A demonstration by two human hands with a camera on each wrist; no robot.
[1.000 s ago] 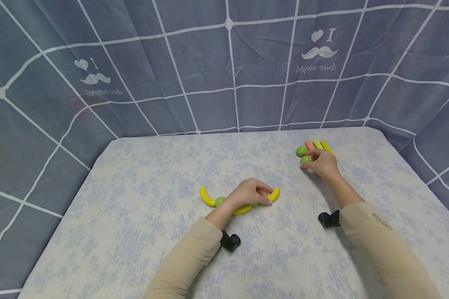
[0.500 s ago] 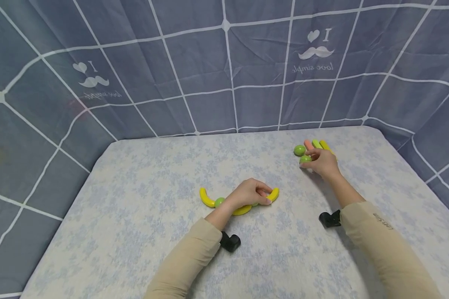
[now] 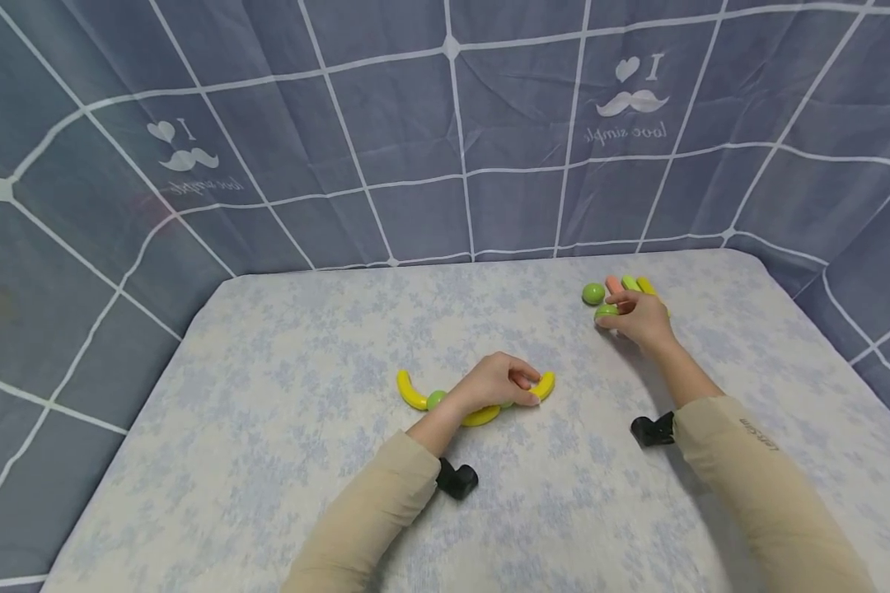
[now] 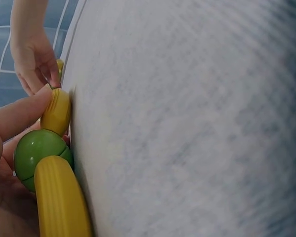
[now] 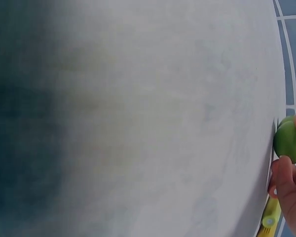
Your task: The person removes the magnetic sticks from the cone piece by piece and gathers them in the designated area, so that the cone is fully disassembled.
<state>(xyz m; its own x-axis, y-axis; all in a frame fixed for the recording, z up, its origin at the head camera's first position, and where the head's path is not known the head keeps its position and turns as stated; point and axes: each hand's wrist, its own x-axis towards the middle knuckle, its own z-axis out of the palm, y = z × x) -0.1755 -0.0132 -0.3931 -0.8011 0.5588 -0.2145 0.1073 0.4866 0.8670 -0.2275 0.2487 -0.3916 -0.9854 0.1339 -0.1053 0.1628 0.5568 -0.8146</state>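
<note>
My left hand (image 3: pixel 494 382) pinches a yellow toy banana (image 3: pixel 545 385) at the right end of a curved row on the table. In the left wrist view, the thumb lies on that banana (image 4: pixel 57 112), with a green ball (image 4: pixel 41 154) touching it and another banana (image 4: pixel 60 200) nearer. The row's left part has a yellow banana (image 3: pixel 411 390) and a green ball (image 3: pixel 435 399); my left wrist partly hides its middle banana (image 3: pixel 481 417). At the back right, my right hand (image 3: pixel 641 319) pinches a green ball (image 5: pixel 289 141) between thumb and fingers.
A loose green ball (image 3: pixel 593 294) lies just behind the right hand. Pink (image 3: pixel 613 284), light green (image 3: pixel 630 283) and yellow pieces (image 3: pixel 646 285) lie side by side there, partly covered by the hand. A grey checked curtain (image 3: pixel 386 148) borders the patterned table (image 3: pixel 304 329).
The loose green ball has shifted slightly left and back, away from the right hand. The pinched green ball sits slightly higher in the head view. My left hand stays on the banana.
</note>
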